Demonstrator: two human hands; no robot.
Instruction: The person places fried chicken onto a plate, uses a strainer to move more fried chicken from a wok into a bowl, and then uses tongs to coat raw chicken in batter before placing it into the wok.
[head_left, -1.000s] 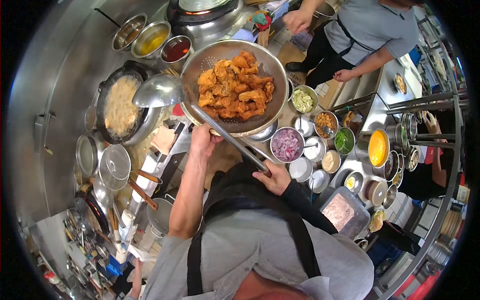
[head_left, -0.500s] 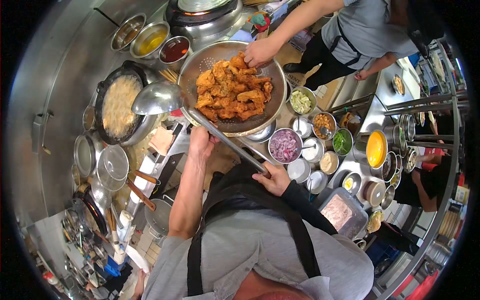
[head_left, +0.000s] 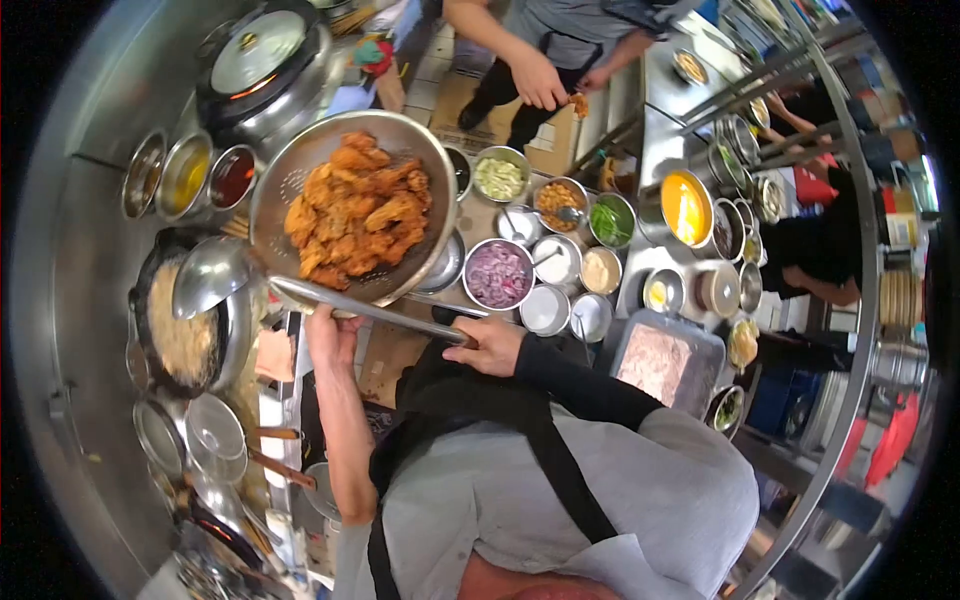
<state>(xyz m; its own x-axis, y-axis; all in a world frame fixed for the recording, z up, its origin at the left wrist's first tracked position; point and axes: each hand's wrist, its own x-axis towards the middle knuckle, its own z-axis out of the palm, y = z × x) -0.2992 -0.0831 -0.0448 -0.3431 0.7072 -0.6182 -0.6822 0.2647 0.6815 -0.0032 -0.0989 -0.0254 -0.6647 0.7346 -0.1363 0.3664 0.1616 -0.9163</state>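
My left hand (head_left: 330,332) grips the near rim or handle of a big perforated metal strainer (head_left: 278,190) piled with golden fried chicken pieces (head_left: 356,218). My right hand (head_left: 487,344) is closed on the end of a long steel ladle handle (head_left: 370,310). The ladle's bowl (head_left: 208,274) hangs over a dark wok of bubbling oil (head_left: 180,335) at the left. A co-worker's hand (head_left: 540,82) beyond the strainer holds a piece of fried chicken (head_left: 579,102).
Small steel bowls hold chopped red onion (head_left: 497,274), greens (head_left: 610,222), sauces (head_left: 232,176) and a yellow liquid (head_left: 686,208). A covered pot (head_left: 262,48) sits on a lit burner. A tray of raw meat (head_left: 665,362) lies at the right. Spare ladles and strainers (head_left: 215,440) lie lower left.
The view swung left and up. The co-worker's hand, which reached into the strainer half a second ago, has pulled back holding a chicken piece. My hands keep their holds.
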